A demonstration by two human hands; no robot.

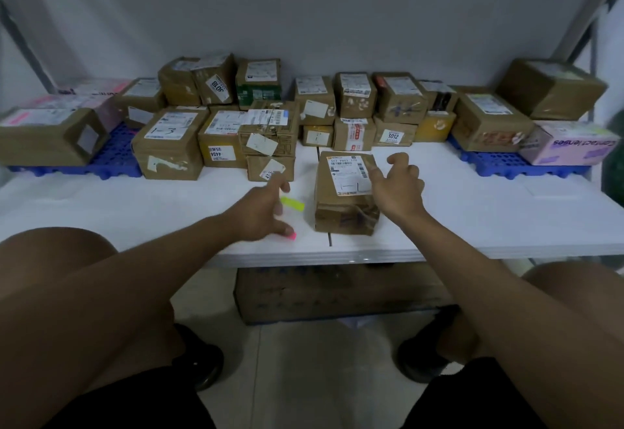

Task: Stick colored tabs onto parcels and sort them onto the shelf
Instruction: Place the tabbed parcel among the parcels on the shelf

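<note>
Already my right grip (396, 189) lay loose and wide on the near parcel (346, 192), straight fingers touching the right edge of its white label (351, 175), holding nothing. My left grip (265, 209) hovered low just left of that parcel, fingers relaxed; whether it pinched anything I could not tell. A yellow-green tab (293, 203) showed at its fingertips and a pink tab (291, 235) at its thumb, both on the white worktop (472, 212). The parcel stood alone near the front edge, its long axis running away from me. The tabs lay between left grip and parcel, so I judged the left the nearer one for lifting a tab. Beyond, stacked parcels (216, 124) lined the wall, some on blue pallets (506, 162).
</note>
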